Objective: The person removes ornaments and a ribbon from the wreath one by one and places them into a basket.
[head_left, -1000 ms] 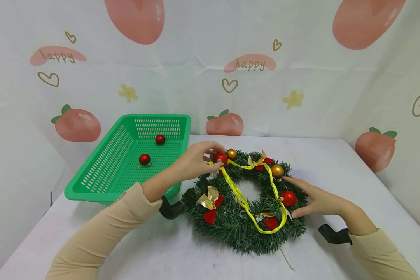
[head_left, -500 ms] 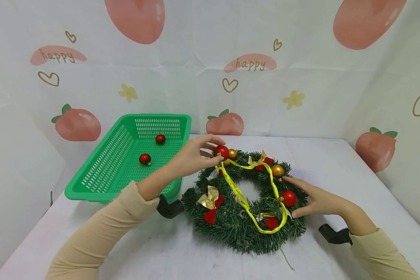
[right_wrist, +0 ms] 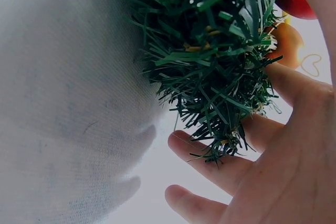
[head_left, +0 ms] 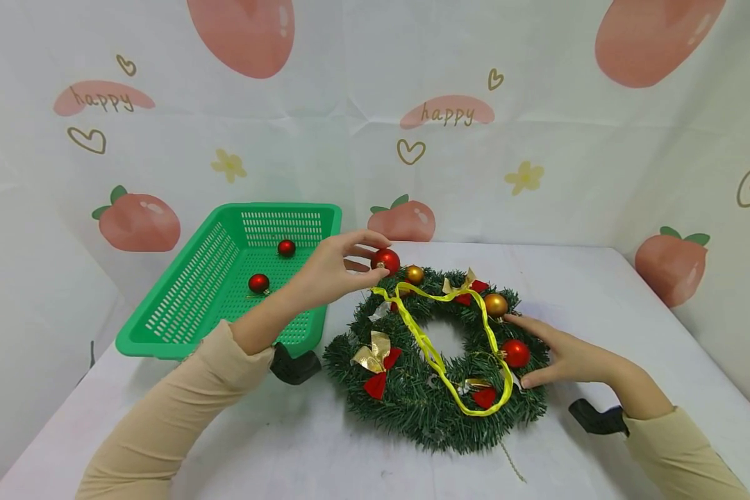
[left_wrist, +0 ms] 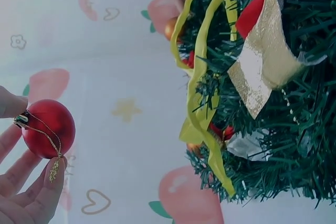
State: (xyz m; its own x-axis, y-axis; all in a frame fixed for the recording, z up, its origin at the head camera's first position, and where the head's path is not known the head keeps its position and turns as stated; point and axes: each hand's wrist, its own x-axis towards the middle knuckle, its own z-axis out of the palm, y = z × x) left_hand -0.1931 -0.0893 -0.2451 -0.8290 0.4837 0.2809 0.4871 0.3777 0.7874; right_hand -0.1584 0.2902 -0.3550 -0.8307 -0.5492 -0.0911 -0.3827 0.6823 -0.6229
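Note:
My left hand pinches a red ball ornament between thumb and fingertips, above the upper left edge of a green wreath. The left wrist view shows the ornament's gold cord loop against a finger. My right hand rests at the wreath's right side with its fingers extended, touching the greenery beside a red ball and a gold ball. Yellow ribbon lies in a loose loop over the wreath. A gold-and-red bow sits on its left side.
A green plastic basket stands left of the wreath, with two red balls inside, one nearer and one farther. The white table meets a printed cloth backdrop behind.
The left hand, holding the red ball ornament, has lifted and then moved left, away from the wreath. The yellow ribbon's end by it shifted slightly. The right hand has stayed put.

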